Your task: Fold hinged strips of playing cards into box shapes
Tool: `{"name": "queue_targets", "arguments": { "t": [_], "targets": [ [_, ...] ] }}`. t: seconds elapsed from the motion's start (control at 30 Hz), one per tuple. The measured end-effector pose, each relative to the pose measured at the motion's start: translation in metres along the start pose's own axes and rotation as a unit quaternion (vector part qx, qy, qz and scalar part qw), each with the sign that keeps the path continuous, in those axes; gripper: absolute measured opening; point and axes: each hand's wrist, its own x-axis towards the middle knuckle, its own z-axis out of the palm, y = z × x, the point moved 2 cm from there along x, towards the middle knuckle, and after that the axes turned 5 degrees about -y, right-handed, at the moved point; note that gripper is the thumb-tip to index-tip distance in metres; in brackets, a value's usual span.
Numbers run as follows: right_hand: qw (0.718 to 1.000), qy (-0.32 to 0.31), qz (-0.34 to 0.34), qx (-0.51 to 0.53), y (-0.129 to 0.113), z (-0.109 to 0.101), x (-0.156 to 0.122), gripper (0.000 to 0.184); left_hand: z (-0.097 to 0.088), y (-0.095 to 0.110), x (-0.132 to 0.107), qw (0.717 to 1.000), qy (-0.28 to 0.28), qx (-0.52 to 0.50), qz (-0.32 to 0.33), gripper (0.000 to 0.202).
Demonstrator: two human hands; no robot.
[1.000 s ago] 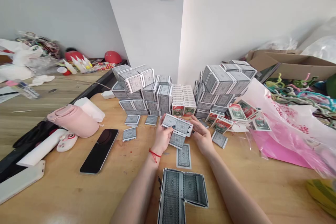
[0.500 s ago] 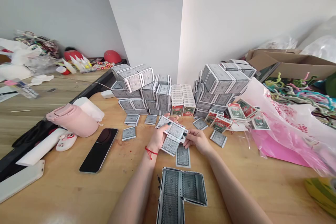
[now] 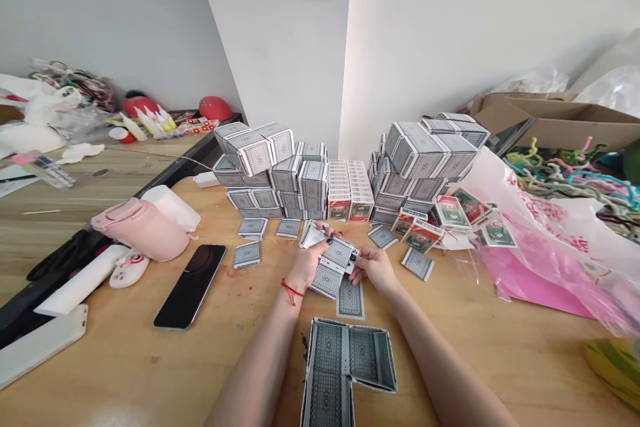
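Note:
Folded playing cards (image 3: 336, 255) with grey patterned backs, joined into a small piece, are held between both hands above the table. My left hand (image 3: 311, 261) is closed on their left side, thumb on top. At the right edge, my right hand (image 3: 374, 269) pinches a card with its fingertips. Under the hands a single flat playing card (image 3: 351, 300) lies face down. Closer to me rests an L-shaped open form made of cards (image 3: 327, 368). More folded cards (image 3: 247, 254) lie beyond my left hand, and another folded card (image 3: 418, 263) is right of my right hand.
Card-built block stacks stand at back left (image 3: 303, 177) and back right (image 3: 417, 160), with boxed card decks (image 3: 350, 190) between them. A phone (image 3: 191, 287) and pink bottle (image 3: 145, 230) are on the left. Pink plastic bags (image 3: 540, 260) and a cardboard box (image 3: 565, 123) occupy the right.
My left thumb and fingers have shifted on the folded cards, and the cards' left part now tilts up more. The right hand keeps its pinch in nearly the same spot.

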Motion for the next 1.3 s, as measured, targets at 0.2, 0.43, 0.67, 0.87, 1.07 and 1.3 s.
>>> {"name": "queue_targets", "arguments": {
  "t": [0.2, 0.43, 0.67, 0.87, 1.07, 1.3],
  "targets": [
    [1.0, 0.013, 0.007, -0.014, 0.0, 0.001, 0.001, 0.019, -0.002, -0.003, 0.002, 0.999, 0.016, 0.027, 0.014, 0.033],
    [0.997, 0.03, -0.075, 0.022, -0.001, -0.004, 0.004, 0.027, -0.003, -0.016, 0.0, 0.993, 0.017, 0.102, -0.057, 0.039],
    [0.989, 0.001, -0.11, 0.099, -0.004, -0.014, 0.003, 0.025, -0.006, -0.014, -0.003, 0.968, 0.073, 0.224, -0.088, 0.03],
    [0.975, -0.122, -0.041, 0.179, -0.004, -0.009, -0.001, 0.03, 0.0, -0.013, -0.008, 0.972, 0.031, 0.11, -0.205, 0.032],
    [0.965, -0.141, -0.027, 0.219, -0.003, -0.005, -0.002, 0.03, 0.003, -0.019, -0.011, 0.965, 0.02, 0.113, -0.236, 0.037],
    [0.974, -0.082, -0.028, 0.211, -0.003, -0.008, 0.001, 0.024, 0.002, -0.023, -0.009, 0.966, 0.022, 0.126, -0.226, 0.038]
  ]
}}
